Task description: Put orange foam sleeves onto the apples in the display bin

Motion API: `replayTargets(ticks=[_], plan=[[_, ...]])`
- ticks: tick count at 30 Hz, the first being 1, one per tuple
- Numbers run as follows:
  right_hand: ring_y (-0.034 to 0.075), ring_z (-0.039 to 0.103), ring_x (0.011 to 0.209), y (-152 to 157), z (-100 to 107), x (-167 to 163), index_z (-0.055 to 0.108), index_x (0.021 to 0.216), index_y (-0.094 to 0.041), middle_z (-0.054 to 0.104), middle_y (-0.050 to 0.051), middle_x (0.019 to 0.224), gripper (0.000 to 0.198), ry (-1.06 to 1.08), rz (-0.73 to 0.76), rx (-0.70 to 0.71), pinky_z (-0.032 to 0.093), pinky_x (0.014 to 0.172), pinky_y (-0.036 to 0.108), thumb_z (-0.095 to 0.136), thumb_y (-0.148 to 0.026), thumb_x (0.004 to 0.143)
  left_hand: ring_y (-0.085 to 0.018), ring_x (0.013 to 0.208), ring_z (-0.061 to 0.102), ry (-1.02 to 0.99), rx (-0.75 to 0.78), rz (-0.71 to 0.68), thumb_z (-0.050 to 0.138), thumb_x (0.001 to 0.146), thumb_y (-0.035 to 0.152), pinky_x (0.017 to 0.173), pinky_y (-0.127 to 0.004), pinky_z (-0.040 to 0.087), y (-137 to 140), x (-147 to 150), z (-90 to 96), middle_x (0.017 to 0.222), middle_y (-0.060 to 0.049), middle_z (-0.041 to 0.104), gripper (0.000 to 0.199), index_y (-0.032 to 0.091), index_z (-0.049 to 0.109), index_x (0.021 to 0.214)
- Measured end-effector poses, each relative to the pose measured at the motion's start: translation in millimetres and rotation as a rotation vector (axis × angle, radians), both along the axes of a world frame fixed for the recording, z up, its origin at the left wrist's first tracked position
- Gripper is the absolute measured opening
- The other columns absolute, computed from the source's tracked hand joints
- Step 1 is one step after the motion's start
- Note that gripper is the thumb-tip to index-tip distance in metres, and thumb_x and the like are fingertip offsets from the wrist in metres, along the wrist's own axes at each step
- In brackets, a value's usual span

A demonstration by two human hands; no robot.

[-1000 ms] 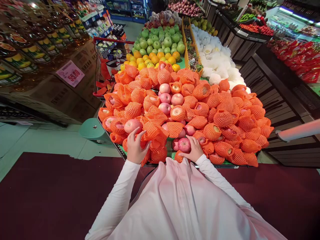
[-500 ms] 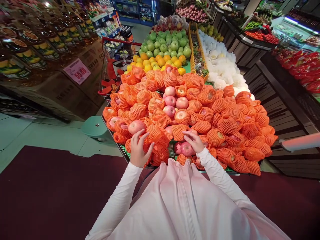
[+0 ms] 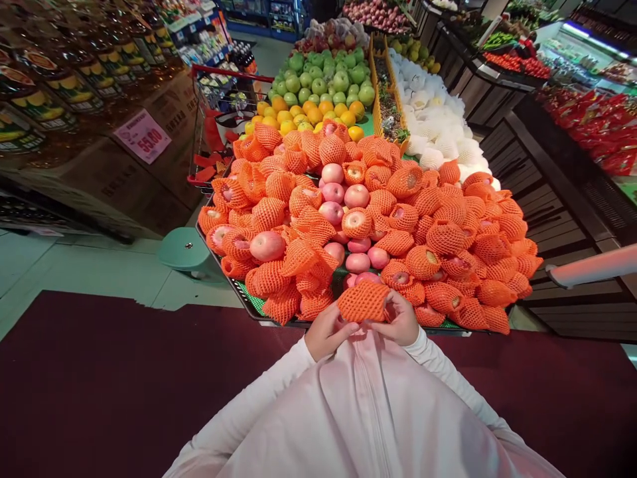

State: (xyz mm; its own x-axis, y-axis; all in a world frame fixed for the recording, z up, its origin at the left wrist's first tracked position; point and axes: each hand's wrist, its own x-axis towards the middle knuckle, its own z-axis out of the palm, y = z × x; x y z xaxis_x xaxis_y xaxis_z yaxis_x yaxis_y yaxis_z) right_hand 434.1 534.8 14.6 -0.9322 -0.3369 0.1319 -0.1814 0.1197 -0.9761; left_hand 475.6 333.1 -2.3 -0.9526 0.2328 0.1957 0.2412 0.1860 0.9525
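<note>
Close to my body, an orange foam net sleeve (image 3: 364, 302) is held between both hands. My left hand (image 3: 328, 330) pinches its left side, and my right hand (image 3: 401, 320) grips its right end. Whether an apple is inside the sleeve I cannot tell. Just beyond it lie several bare pink apples (image 3: 357, 263) in a gap in the pile. Around them are many apples in orange net sleeves (image 3: 445, 238). One bare apple (image 3: 267, 245) rests among the sleeved ones on the left.
Behind the pile are oranges (image 3: 313, 114), green apples (image 3: 323, 76) and white-netted fruit (image 3: 432, 126). A red-handled shopping cart (image 3: 226, 73) stands at the left, near a green stool (image 3: 184, 249). Bottles of oil (image 3: 44, 93) line the far left. A pale pole (image 3: 592, 265) juts in from the right.
My hands have come together and toward my body, from apart over the pile to holding the orange sleeve. More bare apples show in the gap where a sleeved one lay.
</note>
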Motion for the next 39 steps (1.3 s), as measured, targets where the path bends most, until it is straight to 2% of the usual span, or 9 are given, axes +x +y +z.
replayTargets(ticks=[3, 5, 10, 18, 23, 27, 30, 33, 39], plan=[[0.027, 0.066, 0.103, 0.2, -7.1, 13.5, 0.055, 0.118, -0.022, 0.067, 0.011, 0.115, 0.059, -0.044, 0.124, 0.059, 0.053, 0.094, 0.044, 0.082, -0.036, 0.067, -0.028, 0.105, 0.063, 0.003, 0.047, 0.04, 0.067, 0.083, 0.034, 0.096, -0.042, 0.047, 5.7, 8.0, -4.9, 0.113, -0.014, 0.069, 0.038, 0.018, 0.066, 0.116], [0.029, 0.066, 0.107, 2.1, -6.8, 19.4, 0.056, 0.123, -0.02, 0.067, 0.013, 0.118, 0.065, -0.025, 0.162, 0.088, 0.052, 0.097, 0.045, 0.082, -0.038, 0.066, -0.027, 0.104, 0.064, -0.006, 0.092, 0.072, 0.068, 0.081, 0.032, 0.097, -0.042, 0.047, 7.7, 13.8, -7.4, 0.109, -0.013, 0.07, 0.034, 0.018, 0.069, 0.112], [0.026, 0.07, 0.095, 14.4, 5.5, 22.9, 0.07, 0.103, -0.02, 0.074, 0.009, 0.098, 0.034, 0.075, 0.358, 0.144, 0.055, 0.091, 0.043, 0.076, -0.037, 0.075, -0.024, 0.098, 0.066, -0.158, 0.236, 0.123, 0.066, 0.082, 0.034, 0.092, -0.037, 0.049, 17.5, 30.6, -12.8, 0.106, -0.011, 0.072, 0.026, 0.016, 0.071, 0.102], [0.022, 0.062, 0.07, 29.3, -4.8, 16.5, 0.07, 0.071, -0.02, 0.067, 0.006, 0.071, 0.028, 0.221, 0.374, 0.415, 0.052, 0.071, 0.038, 0.069, -0.046, 0.082, -0.02, 0.092, 0.064, -0.395, 0.579, 0.483, 0.068, 0.077, 0.037, 0.087, -0.032, 0.049, 23.0, 52.7, -16.8, 0.096, -0.004, 0.071, 0.022, 0.02, 0.067, 0.091], [0.017, 0.062, 0.07, 26.0, -5.1, 27.7, 0.07, 0.077, -0.021, 0.068, 0.005, 0.076, 0.023, 0.065, 0.453, 0.218, 0.052, 0.07, 0.033, 0.068, -0.043, 0.084, -0.024, 0.106, 0.063, -0.368, 0.651, 0.642, 0.045, 0.084, 0.051, 0.091, -0.04, 0.05, 3.2, 61.6, -17.3, 0.109, -0.006, 0.068, 0.04, 0.024, 0.059, 0.109], [0.02, 0.068, 0.089, 8.1, -13.3, 43.4, 0.068, 0.099, -0.023, 0.071, 0.007, 0.096, 0.041, -0.256, 0.338, -0.051, 0.055, 0.083, 0.034, 0.064, -0.06, 0.081, -0.026, 0.108, 0.062, -0.41, 0.617, 0.542, 0.043, 0.086, 0.057, 0.091, -0.041, 0.051, 3.9, 68.1, -2.8, 0.114, -0.008, 0.065, 0.046, 0.023, 0.057, 0.114], [0.023, 0.066, 0.105, -7.4, -20.4, 49.8, 0.068, 0.102, -0.025, 0.072, 0.007, 0.104, 0.059, -0.472, 0.268, -0.177, 0.051, 0.097, 0.039, 0.053, -0.076, 0.078, -0.027, 0.11, 0.062, -0.502, 0.695, 0.309, 0.049, 0.085, 0.061, 0.094, -0.042, 0.05, 21.2, 70.7, 8.4, 0.116, -0.009, 0.066, 0.05, 0.022, 0.061, 0.114], [0.024, 0.067, 0.1, -12.1, -19.4, 50.3, 0.069, 0.096, -0.024, 0.072, 0.007, 0.1, 0.064, -0.637, 0.304, -0.263, 0.052, 0.095, 0.039, 0.055, -0.081, 0.071, -0.026, 0.109, 0.062, -0.624, 0.75, 0.1, 0.066, 0.078, 0.054, 0.097, -0.039, 0.047, 38.1, 68.6, 13.7, 0.117, -0.008, 0.067, 0.049, 0.021, 0.065, 0.115], [0.022, 0.068, 0.085, 12.7, -13.7, 51.9, 0.063, 0.098, -0.02, 0.072, 0.007, 0.094, 0.063, -0.669, 0.314, -0.281, 0.054, 0.083, 0.035, 0.07, -0.073, 0.065, -0.019, 0.086, 0.064, -0.673, 0.66, -0.038, 0.076, 0.074, 0.044, 0.084, -0.03, 0.047, 42.5, 51.1, 17.1, 0.094, -0.006, 0.072, 0.038, 0.016, 0.072, 0.099]])
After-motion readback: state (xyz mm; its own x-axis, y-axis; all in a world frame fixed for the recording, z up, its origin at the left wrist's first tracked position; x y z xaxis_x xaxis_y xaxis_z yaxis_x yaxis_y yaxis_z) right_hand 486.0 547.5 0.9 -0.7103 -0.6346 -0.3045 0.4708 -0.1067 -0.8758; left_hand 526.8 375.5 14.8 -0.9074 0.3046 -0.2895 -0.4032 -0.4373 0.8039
